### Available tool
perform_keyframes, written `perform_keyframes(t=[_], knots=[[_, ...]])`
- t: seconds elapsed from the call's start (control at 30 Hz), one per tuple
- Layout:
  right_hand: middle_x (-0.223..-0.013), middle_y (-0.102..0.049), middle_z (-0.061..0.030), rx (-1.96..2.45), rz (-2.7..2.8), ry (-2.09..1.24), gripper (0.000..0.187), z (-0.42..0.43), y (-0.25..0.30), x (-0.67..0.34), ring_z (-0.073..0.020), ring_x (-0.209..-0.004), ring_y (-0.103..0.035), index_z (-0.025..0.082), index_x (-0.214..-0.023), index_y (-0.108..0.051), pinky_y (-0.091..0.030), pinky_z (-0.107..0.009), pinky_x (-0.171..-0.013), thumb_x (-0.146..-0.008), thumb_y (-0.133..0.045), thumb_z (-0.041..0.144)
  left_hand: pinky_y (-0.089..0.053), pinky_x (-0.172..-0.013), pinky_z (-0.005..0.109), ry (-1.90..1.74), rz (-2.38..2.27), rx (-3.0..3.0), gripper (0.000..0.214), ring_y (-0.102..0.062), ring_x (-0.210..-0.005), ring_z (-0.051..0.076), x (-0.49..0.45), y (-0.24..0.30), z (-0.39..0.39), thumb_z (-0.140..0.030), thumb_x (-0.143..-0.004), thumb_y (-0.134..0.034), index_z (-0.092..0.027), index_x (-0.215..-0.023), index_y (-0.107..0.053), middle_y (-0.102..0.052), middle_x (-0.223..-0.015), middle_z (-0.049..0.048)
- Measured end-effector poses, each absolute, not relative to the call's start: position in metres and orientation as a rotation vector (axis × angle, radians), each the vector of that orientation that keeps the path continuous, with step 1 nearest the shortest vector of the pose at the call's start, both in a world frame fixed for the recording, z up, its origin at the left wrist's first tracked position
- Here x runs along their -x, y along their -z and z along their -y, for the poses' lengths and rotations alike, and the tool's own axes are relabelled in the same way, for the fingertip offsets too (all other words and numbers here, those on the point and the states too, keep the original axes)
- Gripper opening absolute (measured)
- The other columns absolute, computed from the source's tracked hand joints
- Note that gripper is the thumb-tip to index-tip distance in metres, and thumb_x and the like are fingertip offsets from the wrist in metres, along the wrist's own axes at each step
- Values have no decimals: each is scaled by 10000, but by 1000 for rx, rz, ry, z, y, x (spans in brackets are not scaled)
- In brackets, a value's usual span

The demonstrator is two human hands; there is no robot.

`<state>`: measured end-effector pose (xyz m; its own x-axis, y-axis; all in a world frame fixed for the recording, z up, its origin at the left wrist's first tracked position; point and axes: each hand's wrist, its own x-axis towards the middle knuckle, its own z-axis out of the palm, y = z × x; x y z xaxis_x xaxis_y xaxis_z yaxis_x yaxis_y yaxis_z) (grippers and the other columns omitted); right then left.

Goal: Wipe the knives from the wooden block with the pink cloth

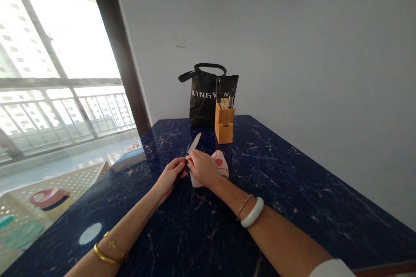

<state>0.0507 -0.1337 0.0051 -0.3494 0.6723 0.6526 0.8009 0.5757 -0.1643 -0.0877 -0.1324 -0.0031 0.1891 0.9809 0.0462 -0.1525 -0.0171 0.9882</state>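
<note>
A kitchen knife [194,143] points away from me, its bare blade tilted up to the right. Around its black handle my left hand [173,172] is closed. My right hand [204,168] is closed on a white and pink cloth [220,162], which shows on both sides of the hand. Its fingertips are at the base of the blade, touching or nearly touching the knife; what lies under the fingers is hidden. Beyond the hands stands a wooden knife block [225,123] with several black-handled pieces in its slots.
Behind the block, a black tote bag [203,110] stands against the grey wall [292,52]. The dark blue marbled table [286,190] spreads under everything. A round white disc [90,233] lies at the left edge. Below on the left is a perforated beige basket [81,177] near a pink-lidded container [50,199].
</note>
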Motion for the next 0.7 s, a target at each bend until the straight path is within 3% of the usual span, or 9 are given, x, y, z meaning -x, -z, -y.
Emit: perform_keyframes(t=[0.27, 0.43, 0.57, 0.7], knots=[[-863, -546, -33, 1183, 1905, 122, 113, 131, -5, -57, -131, -808, -508, 168, -884, -488, -365, -247, -711, -860, -378, 178, -433, -658, 200, -1089, -782, -1156, 418, -548, -679, 76, 87, 4, 135, -213, -695, -642, -202, -1104, -558, -606, -946, 21], [-858, -549, -29, 1154, 1918, 92, 94, 130, -3, -56, -131, -813, -514, 170, -877, -483, -372, -243, -718, -857, -391, 179, -432, -581, 172, -1093, -838, -1035, 366, -543, -623, 62, 87, 0, 137, -169, -751, -583, -194, -1114, -552, -612, -866, 23], [-849, -558, -34, 1150, 2057, 152, 107, 134, -3, -48, -139, -809, -517, 168, -858, -491, -369, -252, -715, -866, -385, 182, -449, -592, 185, -1104, -818, -959, 297, -541, -625, 79, 87, -3, 137, -309, -828, -489, -166, -1078, -563, -605, -816, 33], [-842, -559, -41, 1064, 2201, 258, 116, 140, -4, -41, -147, -811, -510, 161, -844, -502, -366, -265, -712, -869, -390, 178, -445, -604, 217, -1083, -734, -954, 466, -550, -643, 110, 89, -4, 135, -481, -847, -369, -146, -1125, -534, -616, -825, 54]])
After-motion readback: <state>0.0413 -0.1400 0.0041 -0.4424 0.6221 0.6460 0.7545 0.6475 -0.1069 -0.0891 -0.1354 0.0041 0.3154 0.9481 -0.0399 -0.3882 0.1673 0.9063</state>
